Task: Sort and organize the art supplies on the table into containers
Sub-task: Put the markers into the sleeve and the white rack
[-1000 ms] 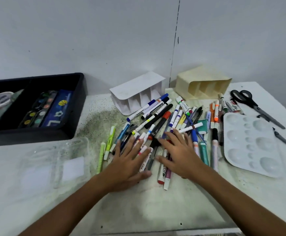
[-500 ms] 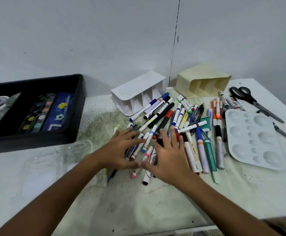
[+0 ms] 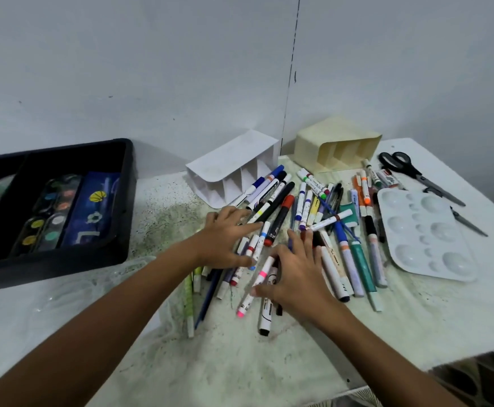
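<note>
grey wall behind, and a speckled white table [image 3: 239, 362] covered in art stuff. both forearms reach in from the bottom edge and meet over the pen pile [image 3: 301, 230] in the middle of the table.

left hand [image 3: 225, 239] is palm down on the left side of the pile, fingers spread and pointing right across the pens. right hand [image 3: 295, 274] is palm down just beside it on the near side, fingers fanned toward the back, thumb lying over a pink-tipped marker [image 3: 254, 286].

compared to half a second ago the hands have slid a little further into the pile and sit closer to each other, and a few pens near the front edge got nudged toward the person. a second ago the hands were lower and more side by side.

both hands are pretty flat and wide, just pressing on pens, neither one gripping anything that i can see.

behind the pile a white organiser [image 3: 234, 168] and a cream organiser [image 3: 336, 148] both lie on their sides with the slots facing the pens. white palette [image 3: 425, 233] to the right, scissors [image 3: 416, 174] beyond it. black tray [image 3: 123, 201] on the left with paint sets [image 3: 51, 212] inside.
</note>
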A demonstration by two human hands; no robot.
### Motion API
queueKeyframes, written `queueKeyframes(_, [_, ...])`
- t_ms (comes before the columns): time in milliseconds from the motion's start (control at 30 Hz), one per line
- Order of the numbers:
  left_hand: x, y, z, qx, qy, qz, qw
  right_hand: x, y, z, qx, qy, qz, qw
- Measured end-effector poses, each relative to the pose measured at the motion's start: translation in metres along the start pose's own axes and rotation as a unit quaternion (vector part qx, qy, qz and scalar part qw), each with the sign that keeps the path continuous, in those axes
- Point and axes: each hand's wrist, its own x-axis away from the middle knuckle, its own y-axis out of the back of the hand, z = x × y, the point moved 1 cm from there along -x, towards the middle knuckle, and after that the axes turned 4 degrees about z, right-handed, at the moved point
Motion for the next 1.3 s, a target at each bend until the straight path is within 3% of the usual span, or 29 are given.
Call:
queueKeyframes(67, [-0.012, 0.002, -0.004, 0.0, 0.004, 0.01, 1.0, 0.002, 0.003, -0.003, -0.123, 0.003, -0.039, 0.992])
queueKeyframes(167, [-0.024, 0.004, -0.009, 0.028, 0.016, 0.046, 0.998, 0.007, 0.011, -0.007, -0.323, -0.008, -0.102, 0.941])
queueKeyframes(233, [-0.027, 0.005, -0.01, 0.026, 0.017, 0.06, 0.998, 0.007, 0.02, -0.012, -0.393, -0.012, -0.122, 0.911])
queueKeyframes(467, [-0.035, 0.013, -0.012, 0.045, 0.029, 0.054, 0.997, 0.008, 0.035, -0.026, -0.469, 0.003, -0.133, 0.873])
queueKeyframes(600, [-0.033, 0.018, -0.017, 0.053, 0.007, -0.022, 0.998, 0.007, 0.034, -0.027, -0.5, 0.007, -0.129, 0.856])
queueKeyframes(667, [-0.026, 0.019, -0.019, 0.121, -0.005, -0.072, 0.99, 0.005, 0.033, -0.027, -0.524, 0.0, -0.13, 0.842])
queueKeyframes(833, [-0.008, 0.015, -0.023, 0.383, -0.008, -0.171, 0.908, -0.002, 0.03, -0.022, -0.575, -0.011, -0.103, 0.812])
queueKeyframes(967, [0.011, 0.016, -0.03, 0.517, 0.05, -0.155, 0.84, -0.005, 0.03, -0.012, -0.557, 0.015, -0.098, 0.825])
queueKeyframes(1033, [0.019, 0.017, -0.035, 0.606, 0.07, -0.133, 0.781, -0.009, 0.03, -0.006, -0.547, 0.032, -0.101, 0.83])
queueKeyframes(1133, [0.027, 0.012, -0.043, 0.762, 0.077, -0.098, 0.636, -0.017, 0.032, 0.004, -0.523, 0.055, -0.105, 0.844])
queueKeyframes(1167, [0.029, 0.01, -0.045, 0.786, 0.085, -0.089, 0.606, -0.02, 0.032, 0.006, -0.515, 0.059, -0.112, 0.848])
queueKeyframes(1300, [0.036, 0.006, -0.05, 0.827, 0.096, -0.061, 0.55, -0.033, 0.03, 0.017, -0.493, 0.064, -0.108, 0.861])
